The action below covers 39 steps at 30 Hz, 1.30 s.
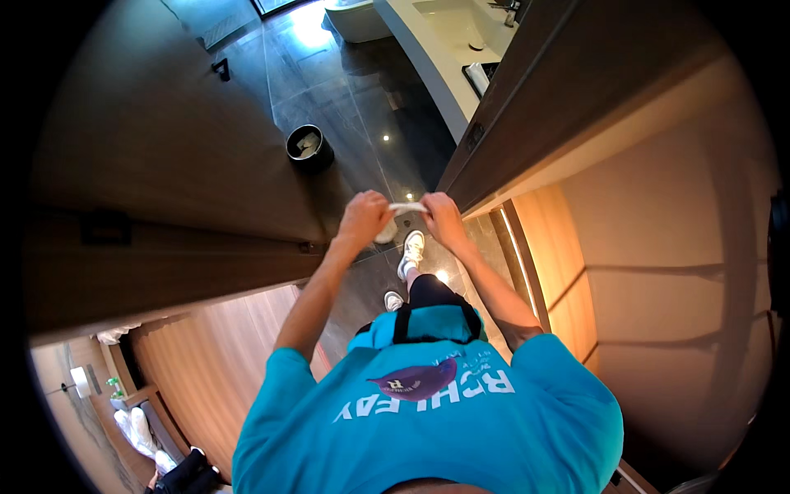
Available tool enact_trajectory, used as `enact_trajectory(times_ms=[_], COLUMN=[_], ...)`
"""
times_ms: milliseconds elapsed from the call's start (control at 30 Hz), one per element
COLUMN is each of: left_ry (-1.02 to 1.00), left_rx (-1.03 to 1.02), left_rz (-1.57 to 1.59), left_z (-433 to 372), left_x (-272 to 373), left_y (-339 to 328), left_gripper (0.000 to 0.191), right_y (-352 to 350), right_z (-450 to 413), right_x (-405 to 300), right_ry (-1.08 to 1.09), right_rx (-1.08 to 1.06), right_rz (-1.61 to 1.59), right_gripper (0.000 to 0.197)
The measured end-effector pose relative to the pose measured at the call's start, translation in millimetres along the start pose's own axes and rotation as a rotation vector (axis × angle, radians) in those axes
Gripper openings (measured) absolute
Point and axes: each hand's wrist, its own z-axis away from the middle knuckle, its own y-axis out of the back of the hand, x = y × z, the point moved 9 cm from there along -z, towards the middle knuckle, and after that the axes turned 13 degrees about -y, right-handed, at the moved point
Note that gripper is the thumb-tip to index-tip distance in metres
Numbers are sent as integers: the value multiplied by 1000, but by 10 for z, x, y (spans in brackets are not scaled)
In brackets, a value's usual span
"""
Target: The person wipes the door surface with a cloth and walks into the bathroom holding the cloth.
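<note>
My left hand [366,216] and my right hand [443,217] are held out in front of me at about the same height. A short white strip [407,207], probably twisted or folded cloth, spans the gap between them. Each fist grips one end of it. A white piece [387,231] hangs below my left hand, partly covered by it; I cannot tell whether it belongs to the strip. Beneath my hands, a white shoe [412,250] of mine stands on the dark tiled floor near the doorway.
A black waste bin [310,148] with paper inside stands beyond the doorway, beside a brown door [185,142] with a black handle. A washbasin counter [426,74] runs along the right. Wood panelling [216,364] flanks me. White bundles [139,432] and dark clothing [185,472] lie at lower left.
</note>
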Motion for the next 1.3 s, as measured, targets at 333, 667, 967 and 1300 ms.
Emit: enact_trajectory(times_ms=[333, 667, 967, 1300], left_ry=[14, -16, -186, -467], left_rx=[109, 25, -42, -16], left_rz=[-21, 54, 334, 392], left_z=[-1392, -2784, -4234, -6052], left_x=[-1580, -2755, -3529, -3750], left_y=[584, 476, 500, 139], left_gripper=[15, 22, 18, 20], right_y=[232, 291, 504, 1193], right_z=[-2034, -3344, -4387, -5222], right_x=[-57, 417, 841, 1480], right_ry=[-171, -363, -524, -659], right_rx=[112, 365, 668, 914], right_rz=[-242, -207, -287, -333], right_gripper=[13, 11, 11, 11])
